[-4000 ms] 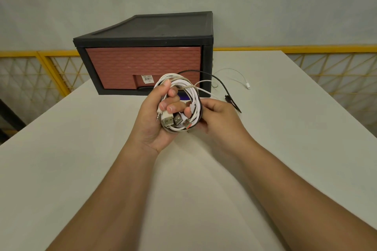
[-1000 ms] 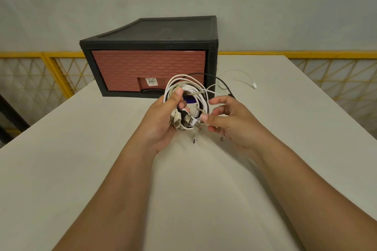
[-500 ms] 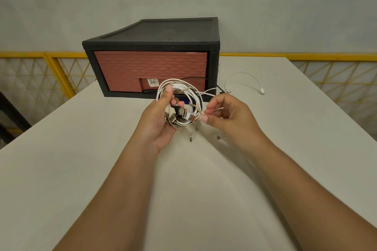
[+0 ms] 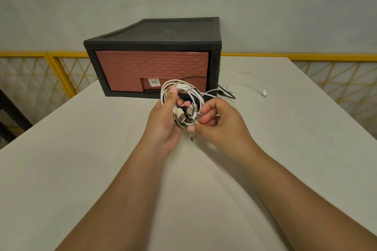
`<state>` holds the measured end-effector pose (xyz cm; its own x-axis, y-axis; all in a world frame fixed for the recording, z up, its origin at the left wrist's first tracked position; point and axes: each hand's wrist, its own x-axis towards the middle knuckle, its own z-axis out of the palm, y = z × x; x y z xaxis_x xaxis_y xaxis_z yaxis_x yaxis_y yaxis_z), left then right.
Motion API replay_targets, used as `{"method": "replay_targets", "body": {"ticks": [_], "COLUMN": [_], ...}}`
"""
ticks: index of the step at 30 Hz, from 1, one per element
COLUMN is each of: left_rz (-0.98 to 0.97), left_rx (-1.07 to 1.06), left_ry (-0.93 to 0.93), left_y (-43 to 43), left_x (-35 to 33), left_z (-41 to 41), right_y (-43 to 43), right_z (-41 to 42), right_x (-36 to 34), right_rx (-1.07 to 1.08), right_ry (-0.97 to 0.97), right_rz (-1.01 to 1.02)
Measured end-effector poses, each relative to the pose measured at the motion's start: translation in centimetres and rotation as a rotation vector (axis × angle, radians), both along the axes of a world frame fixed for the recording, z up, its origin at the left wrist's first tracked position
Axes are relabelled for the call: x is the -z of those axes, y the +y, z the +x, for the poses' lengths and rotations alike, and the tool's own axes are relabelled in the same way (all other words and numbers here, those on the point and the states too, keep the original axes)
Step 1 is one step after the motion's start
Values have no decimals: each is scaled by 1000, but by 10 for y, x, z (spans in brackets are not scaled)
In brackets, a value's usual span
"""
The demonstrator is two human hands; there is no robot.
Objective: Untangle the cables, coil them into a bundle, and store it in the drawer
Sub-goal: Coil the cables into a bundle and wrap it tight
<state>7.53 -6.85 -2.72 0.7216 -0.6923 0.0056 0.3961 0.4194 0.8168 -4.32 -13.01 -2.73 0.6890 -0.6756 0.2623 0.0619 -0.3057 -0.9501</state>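
Observation:
My left hand (image 4: 163, 122) grips a coiled bundle of white and black cables (image 4: 184, 93), thumb over the loops, several USB plugs bunched at the bottom. My right hand (image 4: 218, 122) pinches a plug and cable at the bundle's lower right edge. A black cable end (image 4: 222, 92) and a white cable tail (image 4: 246, 79) trail from the bundle onto the table (image 4: 81, 149) to the right. Behind the bundle stands a black drawer unit (image 4: 155, 36) with its red-brown drawer front (image 4: 151, 67) closed.
A yellow mesh railing (image 4: 40, 75) runs behind the table on both sides. A plain wall rises behind the drawer unit. The table's edges fall away at left and right.
My right hand moved in from pinching a strand beside the coil to pinching a plug at the bundle's lower right. The loose white tail on the table lies farther right.

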Motion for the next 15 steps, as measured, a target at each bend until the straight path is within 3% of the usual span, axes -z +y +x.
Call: {"method": "replay_targets", "body": {"ticks": [5, 15], "left_rz": [11, 69], "left_rx": [-43, -6], "left_ry": [-55, -138], "left_y": [-1, 0], "left_x": [1, 3], "left_z": [-1, 0], "right_y": [0, -3], "right_z": [0, 0], "right_x": [0, -1], "right_rx": [13, -72], "right_ry": [16, -61], "right_rz": [19, 323]}}
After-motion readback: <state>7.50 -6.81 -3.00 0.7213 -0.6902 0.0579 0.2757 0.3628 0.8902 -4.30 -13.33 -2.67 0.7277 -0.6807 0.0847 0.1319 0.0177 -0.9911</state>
